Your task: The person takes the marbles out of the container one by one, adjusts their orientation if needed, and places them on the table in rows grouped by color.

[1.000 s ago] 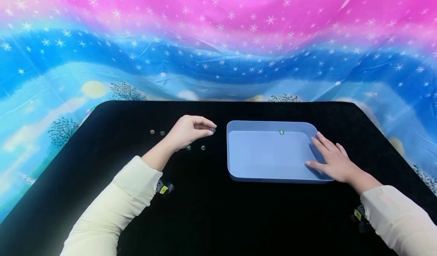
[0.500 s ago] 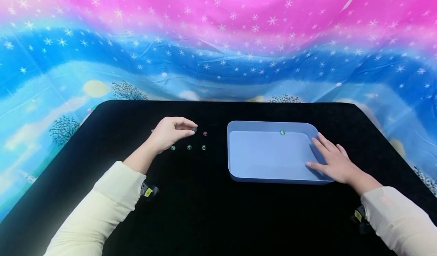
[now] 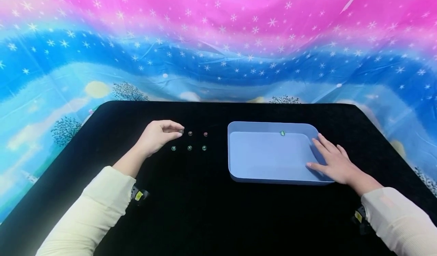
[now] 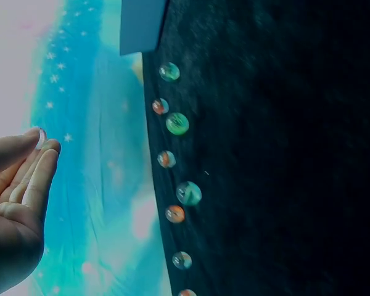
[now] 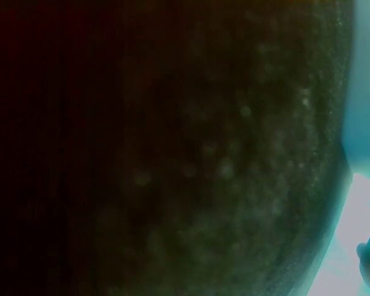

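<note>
My left hand pinches a small clear marble between thumb and fingertips, held above the black cloth at the left end of the far row of marbles. Just right of those fingertips lie a pale marble and a reddish marble. Closer to me is a row of greenish marbles. My right hand spreads its fingers over the right rim of a blue-grey plastic bin. Inside, by the bin's far wall, sits one green marble.
A black cloth covers the table. Behind its far edge hangs a pink and blue backdrop with snowflakes. Several marbles, among them an orange one, line up along the cloth in the left wrist view. Mostly dark cloth fills the right wrist view.
My left hand has moved left, away from the bin, with the marble still pinched. Marbles it hid before now show to its right. The right hand stays at the bin's rim.
</note>
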`<state>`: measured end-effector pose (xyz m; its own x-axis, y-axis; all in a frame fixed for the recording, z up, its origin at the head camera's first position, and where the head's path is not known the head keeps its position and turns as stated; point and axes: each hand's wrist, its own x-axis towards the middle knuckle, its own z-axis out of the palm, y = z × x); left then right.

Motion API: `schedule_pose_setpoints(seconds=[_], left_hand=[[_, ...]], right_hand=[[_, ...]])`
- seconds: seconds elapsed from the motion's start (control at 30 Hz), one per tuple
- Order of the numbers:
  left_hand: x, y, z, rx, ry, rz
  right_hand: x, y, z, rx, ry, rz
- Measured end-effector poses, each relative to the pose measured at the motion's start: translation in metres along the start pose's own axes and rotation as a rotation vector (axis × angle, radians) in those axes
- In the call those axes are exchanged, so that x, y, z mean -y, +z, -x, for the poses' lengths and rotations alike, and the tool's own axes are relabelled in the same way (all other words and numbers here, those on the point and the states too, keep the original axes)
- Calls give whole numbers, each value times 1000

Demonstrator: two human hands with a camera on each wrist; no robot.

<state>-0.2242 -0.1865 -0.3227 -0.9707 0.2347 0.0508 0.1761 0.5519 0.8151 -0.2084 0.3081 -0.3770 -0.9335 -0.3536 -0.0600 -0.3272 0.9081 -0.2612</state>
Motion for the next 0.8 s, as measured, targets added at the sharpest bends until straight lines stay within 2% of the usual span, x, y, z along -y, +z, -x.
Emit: schedule_pose_setpoints(seconds=[0.27,0.53,0.8], left_hand=[[17,-7,5,-39,-67,-5],[39,-11,8,-67,-150,-77],[53,-12,10,-61,-162,-144]], right_hand=[[-1,0,0,1,-7,-13],[-1,2,2,0,-6,-12],[-1,2,0,-1,-8,-8]])
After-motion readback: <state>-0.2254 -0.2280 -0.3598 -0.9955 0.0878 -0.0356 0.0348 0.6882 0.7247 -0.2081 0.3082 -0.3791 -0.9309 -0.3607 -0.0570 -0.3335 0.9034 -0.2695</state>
